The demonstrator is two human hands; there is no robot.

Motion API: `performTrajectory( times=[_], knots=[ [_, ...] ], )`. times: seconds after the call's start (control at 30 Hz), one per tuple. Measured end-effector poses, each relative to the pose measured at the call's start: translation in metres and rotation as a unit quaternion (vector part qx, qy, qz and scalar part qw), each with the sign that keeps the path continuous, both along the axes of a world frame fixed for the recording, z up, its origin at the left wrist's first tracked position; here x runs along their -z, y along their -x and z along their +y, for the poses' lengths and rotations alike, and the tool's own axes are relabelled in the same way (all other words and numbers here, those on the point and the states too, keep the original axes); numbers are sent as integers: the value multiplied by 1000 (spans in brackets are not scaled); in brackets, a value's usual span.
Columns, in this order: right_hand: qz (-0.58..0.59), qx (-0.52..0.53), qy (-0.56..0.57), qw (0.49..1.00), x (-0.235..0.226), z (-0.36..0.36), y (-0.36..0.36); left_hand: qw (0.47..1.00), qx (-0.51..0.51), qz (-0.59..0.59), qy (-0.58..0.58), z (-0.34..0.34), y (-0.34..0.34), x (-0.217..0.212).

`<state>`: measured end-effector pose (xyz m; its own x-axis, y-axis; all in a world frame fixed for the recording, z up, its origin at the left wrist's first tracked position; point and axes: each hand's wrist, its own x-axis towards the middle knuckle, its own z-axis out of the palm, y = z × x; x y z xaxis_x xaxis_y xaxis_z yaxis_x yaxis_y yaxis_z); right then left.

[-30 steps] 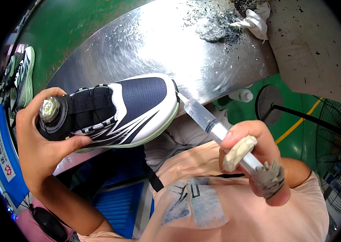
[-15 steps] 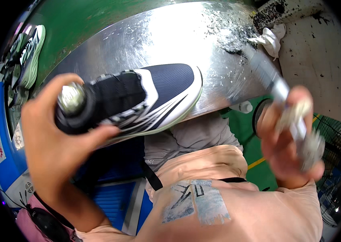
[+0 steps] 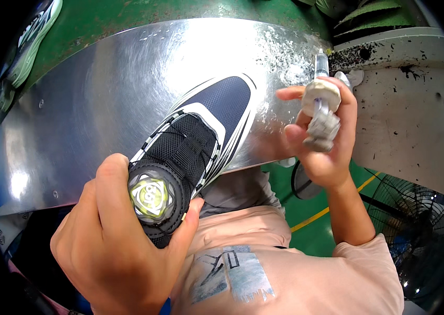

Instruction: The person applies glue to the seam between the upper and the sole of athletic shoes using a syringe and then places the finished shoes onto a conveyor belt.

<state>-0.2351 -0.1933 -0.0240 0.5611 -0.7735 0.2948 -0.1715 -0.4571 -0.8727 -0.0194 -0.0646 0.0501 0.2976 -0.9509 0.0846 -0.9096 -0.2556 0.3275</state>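
Left hand (image 3: pixel 111 252) wraps its grip around the shoe (image 3: pixel 195 152) heel; raised right hand (image 3: pixel 321 142) clasps an upright syringe (image 3: pixel 320 100).

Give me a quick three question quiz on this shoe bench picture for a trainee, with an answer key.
1. True or false: the left hand grips the dark blue and white shoe at its heel end.
2. What does the right hand hold? A) a brush B) a glue-crusted syringe C) scissors
3. Fill in: the shoe's toe points over the shiny ____ sheet.

Key: 1 true; 2 B; 3 metal.
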Motion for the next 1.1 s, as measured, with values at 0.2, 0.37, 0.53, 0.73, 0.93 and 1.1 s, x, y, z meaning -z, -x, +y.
performTrajectory(
  times=[0.2, 0.37, 0.53, 0.73, 0.93, 1.1],
  knots=[
    [79, -77, 119, 987, 0, -1, -19, 1000, -2, 7, 3, 3, -2, 1],
    [107, -80, 205, 970, 1, -5, -23, 999, 36, -10, -10, 4, -9, 1],
    [120, -88, 217, 965, -2, -7, -27, 999, 41, -18, -9, 8, -11, 1],
    [111, -80, 210, 968, -2, -8, -28, 1000, 21, -20, 12, 8, -5, 2],
    [92, -63, 200, 973, 2, -6, -18, 999, 25, -12, 21, 4, -3, 5],
    [38, 7, 147, 988, 6, -6, -5, 999, 5, 37, 20, 0, -10, -2]
  ],
)
